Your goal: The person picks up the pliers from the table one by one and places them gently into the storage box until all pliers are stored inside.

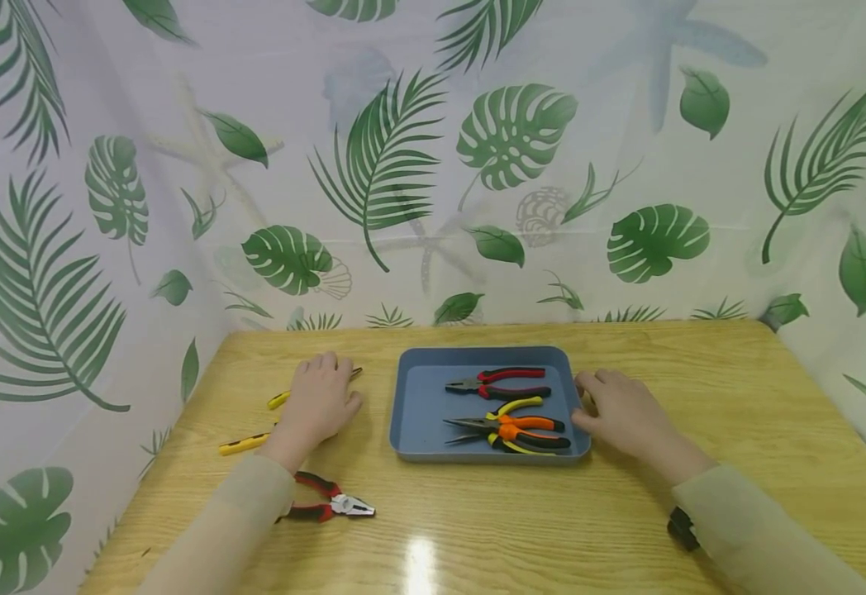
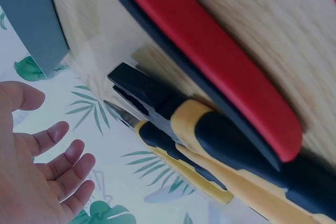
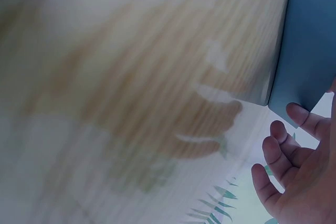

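Note:
My left hand (image 1: 319,405) hovers over the table's left side, its fingers loosely bent with nothing between them. Beneath and beside it lie two yellow-and-black pliers (image 2: 194,121), partly hidden by the hand in the head view. Closer to me, by the left sleeve, are red-and-black combination pliers (image 1: 332,502). A blue-grey tray (image 1: 418,454) stands mid-table. Inside it rest red-and-black pliers (image 1: 500,384), orange-and-black long-nose pliers (image 1: 511,427) and a yellow-and-black pair (image 1: 516,405) under these. At the tray's right wall is my right hand (image 1: 626,413), thumb and fingers relaxed near the rim.
The wooden table (image 1: 492,529) reaches back to a leaf-print cloth (image 1: 411,273) that also hangs along both sides. A black object (image 1: 682,529) sits at the right sleeve. Bare wood lies between the tray and the left hand.

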### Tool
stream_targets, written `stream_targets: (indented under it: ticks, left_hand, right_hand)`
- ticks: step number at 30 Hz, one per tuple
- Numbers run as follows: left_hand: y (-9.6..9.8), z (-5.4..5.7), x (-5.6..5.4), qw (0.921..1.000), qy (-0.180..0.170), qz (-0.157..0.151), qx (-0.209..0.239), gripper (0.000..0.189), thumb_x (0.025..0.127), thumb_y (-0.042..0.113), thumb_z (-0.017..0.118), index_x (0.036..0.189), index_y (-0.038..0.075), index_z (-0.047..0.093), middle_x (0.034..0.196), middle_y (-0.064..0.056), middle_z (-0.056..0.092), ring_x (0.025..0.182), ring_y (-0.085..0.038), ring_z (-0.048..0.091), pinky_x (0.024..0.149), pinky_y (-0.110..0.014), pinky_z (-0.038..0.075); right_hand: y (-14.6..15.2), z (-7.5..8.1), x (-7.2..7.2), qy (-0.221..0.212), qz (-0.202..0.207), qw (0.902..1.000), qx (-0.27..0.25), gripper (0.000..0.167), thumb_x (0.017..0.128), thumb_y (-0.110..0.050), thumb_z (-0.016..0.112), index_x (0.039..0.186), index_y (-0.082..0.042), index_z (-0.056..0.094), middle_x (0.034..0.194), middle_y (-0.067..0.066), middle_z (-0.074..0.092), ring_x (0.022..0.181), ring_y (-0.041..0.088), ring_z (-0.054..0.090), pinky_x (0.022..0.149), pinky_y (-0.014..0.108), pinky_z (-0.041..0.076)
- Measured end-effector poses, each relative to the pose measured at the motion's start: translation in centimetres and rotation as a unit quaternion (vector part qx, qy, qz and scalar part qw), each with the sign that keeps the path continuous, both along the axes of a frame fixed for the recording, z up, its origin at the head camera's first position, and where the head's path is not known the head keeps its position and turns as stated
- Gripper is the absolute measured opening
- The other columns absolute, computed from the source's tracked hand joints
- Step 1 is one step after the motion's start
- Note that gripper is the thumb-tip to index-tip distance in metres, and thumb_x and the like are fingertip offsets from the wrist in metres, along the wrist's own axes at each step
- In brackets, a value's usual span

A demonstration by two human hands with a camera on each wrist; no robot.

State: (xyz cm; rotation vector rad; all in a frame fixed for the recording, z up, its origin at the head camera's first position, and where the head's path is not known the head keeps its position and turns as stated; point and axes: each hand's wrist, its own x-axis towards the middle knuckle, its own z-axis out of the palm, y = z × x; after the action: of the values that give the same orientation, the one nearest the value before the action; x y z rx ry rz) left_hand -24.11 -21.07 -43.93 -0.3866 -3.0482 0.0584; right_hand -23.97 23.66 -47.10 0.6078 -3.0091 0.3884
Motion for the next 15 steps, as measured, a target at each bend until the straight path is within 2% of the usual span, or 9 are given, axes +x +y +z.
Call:
stream_targets:
  ticks: [5,12,15]
  left_hand:
    - [-0.8,-0.2,-0.3,0.9999,0.005,0.009,-0.003,0.033,0.100,0.027,0.067,0.122,0.003,0.062,0.110,-0.017,0.061,0.106,-0.036,0.059,0.095,-0.052,0.046]
    - [-1.8,-0.2,-0.6,0.9997,0.013,0.013,-0.016,0.041,0.098,0.028,0.073,0.126,0.001,0.062,0.113,-0.019,0.062,0.110,-0.039,0.062,0.097,-0.054,0.049]
    - [-2.2,-0.3,-0.7,0.9996,0.019,0.016,-0.015,0.037,0.097,0.027,0.074,0.120,0.001,0.062,0.111,-0.019,0.063,0.107,-0.038,0.063,0.095,-0.053,0.050]
  right_hand:
    - [0.0,0.0,0.0,-0.003,-0.004,1.0000,0.000,0.022,0.090,-0.030,0.070,0.102,-0.013,0.062,0.081,0.001,0.053,0.071,0.018,0.046,0.063,0.033,0.035]
    - [0.0,-0.2,-0.1,0.003,-0.002,1.0000,-0.001,0.021,0.090,-0.029,0.069,0.101,-0.013,0.062,0.080,0.001,0.053,0.070,0.017,0.045,0.062,0.033,0.035]
    - [0.0,-0.2,-0.1,0.003,-0.003,1.0000,-0.001,0.021,0.090,-0.029,0.069,0.101,-0.013,0.062,0.080,0.000,0.053,0.070,0.017,0.046,0.062,0.032,0.035]
